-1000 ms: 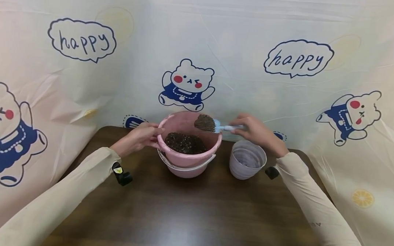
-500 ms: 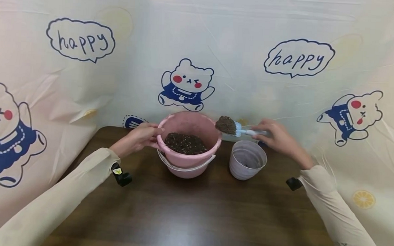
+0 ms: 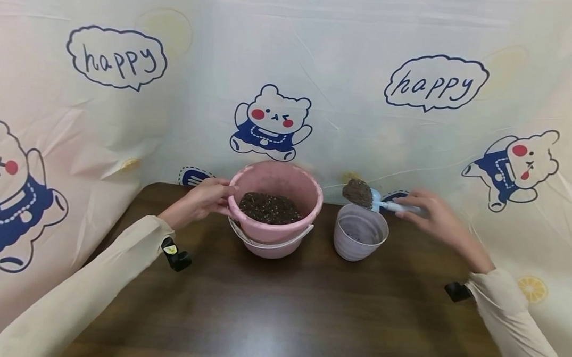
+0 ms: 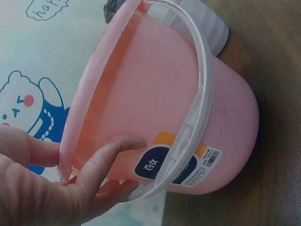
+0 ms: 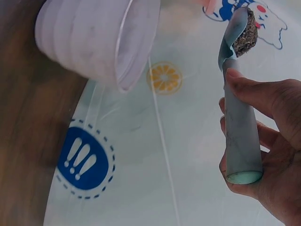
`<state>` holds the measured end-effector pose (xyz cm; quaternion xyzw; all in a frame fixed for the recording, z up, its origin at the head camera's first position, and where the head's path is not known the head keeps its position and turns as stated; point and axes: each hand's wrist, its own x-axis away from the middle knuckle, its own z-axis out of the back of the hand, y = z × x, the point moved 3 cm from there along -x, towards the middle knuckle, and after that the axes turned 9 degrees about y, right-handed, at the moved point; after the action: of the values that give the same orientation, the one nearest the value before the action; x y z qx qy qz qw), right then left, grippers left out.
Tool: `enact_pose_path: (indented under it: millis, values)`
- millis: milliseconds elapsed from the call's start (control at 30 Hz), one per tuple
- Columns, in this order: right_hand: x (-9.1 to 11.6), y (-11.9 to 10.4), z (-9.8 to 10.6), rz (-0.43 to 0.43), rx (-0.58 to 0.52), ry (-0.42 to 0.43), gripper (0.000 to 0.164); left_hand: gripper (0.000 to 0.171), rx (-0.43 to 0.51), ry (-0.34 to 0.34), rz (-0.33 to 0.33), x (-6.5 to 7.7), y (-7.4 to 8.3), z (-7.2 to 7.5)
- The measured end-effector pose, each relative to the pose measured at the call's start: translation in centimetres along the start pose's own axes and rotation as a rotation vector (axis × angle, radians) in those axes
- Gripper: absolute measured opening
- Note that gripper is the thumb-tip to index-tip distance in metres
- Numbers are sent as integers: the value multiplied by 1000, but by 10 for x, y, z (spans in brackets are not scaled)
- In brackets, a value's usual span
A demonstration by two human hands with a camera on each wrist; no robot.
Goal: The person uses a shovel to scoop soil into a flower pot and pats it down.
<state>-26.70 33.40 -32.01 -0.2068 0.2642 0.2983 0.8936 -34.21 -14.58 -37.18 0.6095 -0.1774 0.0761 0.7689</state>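
My left hand (image 3: 207,197) grips the rim of a pink bucket (image 3: 274,234), thumb on the inside and fingers against the outer wall, as the left wrist view shows. Dark soil (image 3: 270,208) lies in the bucket. In my right hand (image 3: 430,214) is a light blue hand trowel (image 5: 242,127), its handle held by thumb and curled fingers. A heap of soil (image 3: 357,192) sits on the trowel's blade, above the rim of a pale grey-purple ribbed flowerpot (image 3: 357,245). The pot stands upright, apart from the bucket on its right.
Bucket and pot stand toward the back of a dark brown wooden table (image 3: 271,305). A printed cloth (image 3: 358,54) with bears hangs close behind and at both sides. The bucket's white handle (image 4: 202,94) hangs down across its front.
My right hand has carried the loaded trowel rightward, from over the bucket to above the flowerpot, lowering it slightly. My left hand stays on the bucket rim.
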Motion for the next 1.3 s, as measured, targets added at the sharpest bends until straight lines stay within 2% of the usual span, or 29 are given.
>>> enact_pose_path:
  millis: [200, 500, 767, 967, 1033, 1133, 1300]
  values:
    - [18, 6, 6, -45, 89, -20, 26, 56, 5, 3, -4, 0, 1, -1]
    - [36, 16, -3, 16, 218, 29, 31, 56, 10, 9, -3, 1, 0, 0]
    - [38, 11, -16, 47, 425, 31, 28, 58, 68, -15, -36, 2, -3, -3]
    - [36, 4, -25, 224, 604, 145, 19, 57, 76, -10, -45, 2, -7, -6]
    - [35, 2, -27, 268, 653, 177, 22, 57, 82, -7, -45, 2, -7, -7]
    - [31, -1, -27, 275, 681, 194, 21, 56, 81, 4, -36, 2, -7, -7]
    - [30, -2, -26, 215, 702, 192, 22, 56, 80, 3, -37, 3, -5, -7]
